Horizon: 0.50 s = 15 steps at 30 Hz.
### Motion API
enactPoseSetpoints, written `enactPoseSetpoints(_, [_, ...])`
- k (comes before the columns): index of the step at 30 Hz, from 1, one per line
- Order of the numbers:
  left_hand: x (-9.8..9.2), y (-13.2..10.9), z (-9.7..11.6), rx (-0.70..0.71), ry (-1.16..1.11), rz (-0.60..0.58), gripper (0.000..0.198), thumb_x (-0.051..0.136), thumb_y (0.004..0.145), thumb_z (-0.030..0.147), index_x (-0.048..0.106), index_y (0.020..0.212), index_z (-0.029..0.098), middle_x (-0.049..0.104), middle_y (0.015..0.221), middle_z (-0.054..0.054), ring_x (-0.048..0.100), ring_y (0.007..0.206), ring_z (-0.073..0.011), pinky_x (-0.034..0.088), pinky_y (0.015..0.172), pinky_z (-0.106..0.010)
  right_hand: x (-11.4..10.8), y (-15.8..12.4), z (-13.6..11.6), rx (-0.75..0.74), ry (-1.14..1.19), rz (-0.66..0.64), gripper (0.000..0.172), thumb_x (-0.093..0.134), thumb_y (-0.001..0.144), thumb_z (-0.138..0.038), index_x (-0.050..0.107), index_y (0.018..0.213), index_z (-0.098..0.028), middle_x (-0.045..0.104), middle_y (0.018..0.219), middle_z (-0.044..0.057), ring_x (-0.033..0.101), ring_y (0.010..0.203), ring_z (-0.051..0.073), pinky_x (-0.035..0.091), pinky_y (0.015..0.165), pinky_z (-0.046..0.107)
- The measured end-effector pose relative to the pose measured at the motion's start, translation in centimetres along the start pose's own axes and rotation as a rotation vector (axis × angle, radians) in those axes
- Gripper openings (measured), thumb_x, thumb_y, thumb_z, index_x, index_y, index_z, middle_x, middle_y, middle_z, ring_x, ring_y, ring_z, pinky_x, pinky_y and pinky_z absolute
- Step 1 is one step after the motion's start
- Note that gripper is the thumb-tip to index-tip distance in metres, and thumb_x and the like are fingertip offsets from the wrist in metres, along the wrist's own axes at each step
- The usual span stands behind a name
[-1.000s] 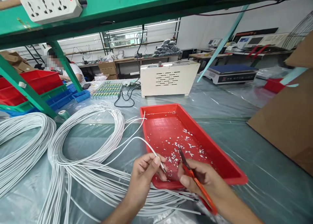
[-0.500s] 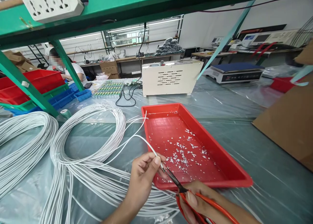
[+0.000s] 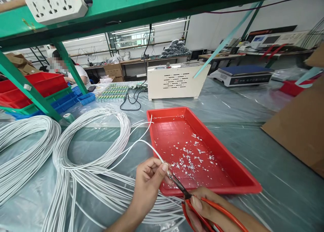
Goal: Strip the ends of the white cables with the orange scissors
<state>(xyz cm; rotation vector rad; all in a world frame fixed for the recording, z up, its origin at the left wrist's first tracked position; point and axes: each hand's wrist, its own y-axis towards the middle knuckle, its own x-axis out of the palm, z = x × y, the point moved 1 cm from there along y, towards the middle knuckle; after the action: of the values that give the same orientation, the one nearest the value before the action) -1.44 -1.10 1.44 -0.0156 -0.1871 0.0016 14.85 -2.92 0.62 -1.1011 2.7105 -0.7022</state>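
Observation:
Between the thumb and fingers of my left hand [image 3: 149, 182] is the end of a white cable [image 3: 155, 150]. My right hand [image 3: 215, 205] is wrapped round the orange-red handles of long-nose pliers [image 3: 180, 185]. Their dark, narrow jaws reach the cable end just beyond my left fingertips; the exact contact is too small to make out. Both hands are over the near left corner of a red tray [image 3: 217, 146], which holds scattered small silvery scraps [image 3: 187, 160]. The cable runs back to a large coil of white cables [image 3: 60, 151] on the left.
A second cable coil [image 3: 22, 147] lies far left. Behind the tray stand a beige metal box [image 3: 174, 85] and a scale [image 3: 243, 77]. Stacked bins [image 3: 32, 90] are at left, cardboard [image 3: 298, 131] at right. A green shelf beam [image 3: 152, 6] crosses overhead. Another person [image 3: 82, 75] sits beyond.
My hands, the cable and the pliers stay in nearly the same place. The pale green strip hanging at the back right has swung to the left.

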Motion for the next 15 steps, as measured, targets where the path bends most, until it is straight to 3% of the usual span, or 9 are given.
enactPoseSetpoints(15, [-0.03, -0.03, -0.25, 0.007, 0.004, 0.019, 0.024, 0.059, 0.073, 0.032, 0.054, 0.063, 0.012, 0.051, 0.054, 0.003, 0.052, 0.045, -0.008, 0.037, 0.048, -0.018, 0.01, 0.01, -0.22, -0.016, -0.006, -0.003, 0.056, 0.033, 0.075, -0.067, 0.048, 0.056, -0.016, 0.048, 0.046, -0.002, 0.045, 0.036, 0.009, 0.032, 0.036, 0.02])
